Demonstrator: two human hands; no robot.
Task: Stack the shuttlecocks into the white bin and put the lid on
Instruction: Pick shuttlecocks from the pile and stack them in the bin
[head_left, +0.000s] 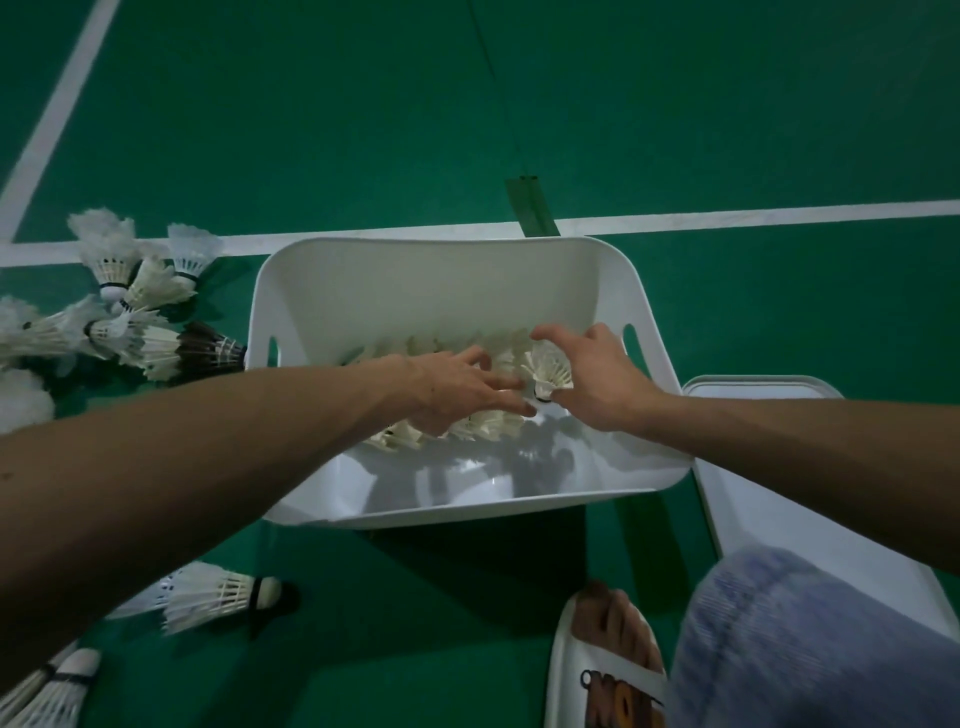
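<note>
- White bin (415, 291) sits on the green court floor (311, 130), open top facing the camera, a slot handle in each end wall.
- Inside it, a row of white shuttlecocks (483, 427) lies along the bottom, feathers overlapping; more feather tips show behind the hands. The near part of the bin's bottom is bare.
- Left hand (457, 389) reaches in over the near-left rim, fingers straight and spread, lying flat on the row. Holds nothing.
- Right hand (597, 384) comes in from the right, fingers curled over one held shuttlecock (548, 370) and thumb below near its cork. The shuttlecock stands cork down, just above the right end of the row.
- Left fingertips reach close to that cork; cannot tell whether they touch it.
- Lid (753, 387), white, lies flat on the floor just right of the bin, partly hidden by the right forearm and a knee in blue-grey cloth (805, 639).
- Loose shuttlecocks (130, 306) are heaped on the floor left of the bin; among them is a dark-feathered one (208, 349).
- Another stacked pair (218, 597) lies near the left forearm, with more (52, 691) at the bottom-left corner.
- White court line (727, 217) runs behind the bin, with a strip of green tape (530, 208) across it.
- A foot in a white slipper (608, 670) is at the bottom edge.
</note>
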